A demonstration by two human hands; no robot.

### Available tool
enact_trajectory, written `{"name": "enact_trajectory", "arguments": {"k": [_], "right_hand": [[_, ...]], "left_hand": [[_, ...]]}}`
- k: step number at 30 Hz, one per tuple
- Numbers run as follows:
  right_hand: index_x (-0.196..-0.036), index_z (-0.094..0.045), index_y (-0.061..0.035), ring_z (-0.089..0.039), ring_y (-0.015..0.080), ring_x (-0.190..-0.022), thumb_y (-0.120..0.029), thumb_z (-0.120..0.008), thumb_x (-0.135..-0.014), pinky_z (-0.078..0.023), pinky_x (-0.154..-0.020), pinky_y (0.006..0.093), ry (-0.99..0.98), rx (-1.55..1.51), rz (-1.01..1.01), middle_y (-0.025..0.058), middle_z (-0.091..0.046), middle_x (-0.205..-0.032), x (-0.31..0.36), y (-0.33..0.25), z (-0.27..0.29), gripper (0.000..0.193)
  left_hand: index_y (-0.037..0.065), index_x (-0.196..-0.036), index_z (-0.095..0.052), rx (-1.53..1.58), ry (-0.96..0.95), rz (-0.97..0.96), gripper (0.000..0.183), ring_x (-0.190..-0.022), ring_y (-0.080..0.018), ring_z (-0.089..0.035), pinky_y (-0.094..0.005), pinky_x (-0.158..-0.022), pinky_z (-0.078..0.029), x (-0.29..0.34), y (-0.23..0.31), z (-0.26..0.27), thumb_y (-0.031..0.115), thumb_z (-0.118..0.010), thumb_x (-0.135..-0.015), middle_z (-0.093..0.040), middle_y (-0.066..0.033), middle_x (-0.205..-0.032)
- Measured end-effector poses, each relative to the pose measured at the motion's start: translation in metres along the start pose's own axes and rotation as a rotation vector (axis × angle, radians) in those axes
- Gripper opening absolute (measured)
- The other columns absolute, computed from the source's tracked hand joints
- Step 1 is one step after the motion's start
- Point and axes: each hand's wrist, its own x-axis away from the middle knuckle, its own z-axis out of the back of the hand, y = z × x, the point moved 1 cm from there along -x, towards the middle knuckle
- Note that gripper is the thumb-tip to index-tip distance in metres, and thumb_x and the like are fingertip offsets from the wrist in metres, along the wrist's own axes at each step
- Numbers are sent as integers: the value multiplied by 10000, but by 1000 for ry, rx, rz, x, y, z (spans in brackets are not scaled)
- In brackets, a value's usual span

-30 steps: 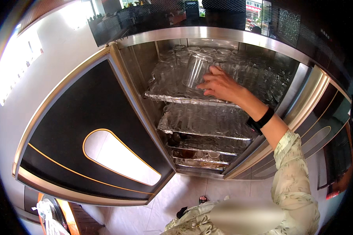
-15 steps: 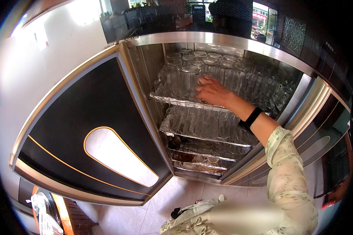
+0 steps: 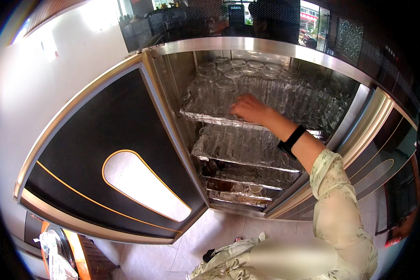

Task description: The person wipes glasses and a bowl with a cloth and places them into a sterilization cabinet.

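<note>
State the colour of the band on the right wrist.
The band is black, showing best in the head view.

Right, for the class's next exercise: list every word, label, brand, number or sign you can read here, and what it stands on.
None can be read.
Black panel above the cabinet: small marks toward its right end, too small to read.
Red band on the building showing in that panel: too small to tell whether it bears lettering.
Glasses by the right hand: no print visible.
Open cabinet door: no writing visible.
</note>
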Motion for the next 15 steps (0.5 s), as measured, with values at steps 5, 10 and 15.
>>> {"name": "enact_trajectory", "arguments": {"k": [5, 10, 15], "right_hand": [[-876, -710, -149, -655, 277, -799, -49, -625, -728, -499, -641, 419, -87, -95, -52, 62, -683, -910, 0, 8, 3, 198], [-918, -709, -154, -669, 257, -743, -78, -618, -804, -508, -593, 364, 52, -97, -130, 40, -699, -960, -1, -19, 35, 164], [-1027, -681, -111, -663, 223, -785, -132, -642, -840, -518, -672, 348, 329, -433, -61, 85, -695, -909, 38, -126, 72, 193]], "left_hand": [[0, -1082, -583, 12, -4, -33, 277, -875, -212, -567, -418, -767, -575, 10, -4, -1, 165, -571, -860, -552, -88, -955], [-2, -1079, -588, 52, -15, -113, 278, -869, -205, -569, -410, -767, -579, 32, -13, 15, 165, -577, -858, -553, -84, -951], [-3, -1076, -593, 91, -57, -292, 279, -862, -197, -572, -402, -767, -583, 85, -8, 14, 166, -582, -855, -555, -80, -946]]}}
